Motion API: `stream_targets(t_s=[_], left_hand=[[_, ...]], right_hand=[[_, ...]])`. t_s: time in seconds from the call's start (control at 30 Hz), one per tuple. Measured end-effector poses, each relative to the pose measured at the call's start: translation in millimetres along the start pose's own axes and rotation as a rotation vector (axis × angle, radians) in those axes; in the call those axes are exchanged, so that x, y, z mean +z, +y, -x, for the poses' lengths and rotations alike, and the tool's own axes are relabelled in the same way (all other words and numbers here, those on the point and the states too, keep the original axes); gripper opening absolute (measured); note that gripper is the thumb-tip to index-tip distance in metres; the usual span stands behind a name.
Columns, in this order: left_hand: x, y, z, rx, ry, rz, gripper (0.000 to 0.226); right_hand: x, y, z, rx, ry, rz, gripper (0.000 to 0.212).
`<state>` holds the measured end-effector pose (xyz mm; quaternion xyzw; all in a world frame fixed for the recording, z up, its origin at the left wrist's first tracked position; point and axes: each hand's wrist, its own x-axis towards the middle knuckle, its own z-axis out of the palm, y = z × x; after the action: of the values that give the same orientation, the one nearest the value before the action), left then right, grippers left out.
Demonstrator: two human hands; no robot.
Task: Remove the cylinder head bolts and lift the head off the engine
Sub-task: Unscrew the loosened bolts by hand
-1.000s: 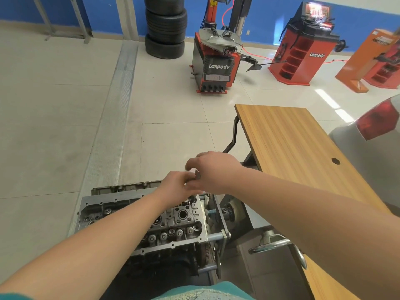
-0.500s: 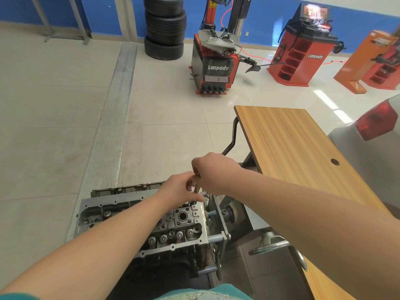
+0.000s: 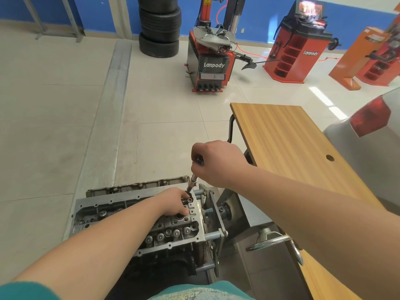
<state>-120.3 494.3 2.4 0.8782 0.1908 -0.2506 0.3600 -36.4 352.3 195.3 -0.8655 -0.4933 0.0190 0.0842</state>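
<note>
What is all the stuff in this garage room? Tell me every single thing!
cylinder head: one, grey metal, on the engine, bottom middle
socket driver: one, silver shaft, standing over the head's right end
engine stand: one, grey, right of the engine
wooden table: one, brown, right side
tyres: one stack, black, far wall
tyre changer: one, red and black, middle back
red machine: one, back right
orange stand: one, far right
car: one, silver with red tail light, right edge
left hand: one, at the driver's tip
right hand: one, grips the driver's handle
</note>
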Motion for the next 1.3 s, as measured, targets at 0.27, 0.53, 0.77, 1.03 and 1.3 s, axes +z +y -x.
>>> stream_targets(t_s=[0.27, 0.53, 0.77, 1.03, 1.3], left_hand=[[1, -15, -3, -0.004, 0.043, 0.232, 0.051], [-7, -65, 26, -0.057, 0.554, 0.222, 0.027], [-7, -105, 40, -0.125, 0.579, 0.244, 0.021], [-8, -96, 47, -0.099, 0.574, 0.286, 0.019], [-18, -60, 59, 0.178, 0.326, 0.384, 0.022]], right_hand=[[4, 1, 1, 0.019, -0.001, -0.027, 0.014], [22, -18, -7, -0.014, -0.113, -0.114, 0.018], [46, -43, -20, -0.053, -0.149, -0.130, 0.021], [58, -50, -28, -0.054, -0.176, -0.108, 0.022], [65, -61, -29, -0.048, -0.185, -0.134, 0.024]])
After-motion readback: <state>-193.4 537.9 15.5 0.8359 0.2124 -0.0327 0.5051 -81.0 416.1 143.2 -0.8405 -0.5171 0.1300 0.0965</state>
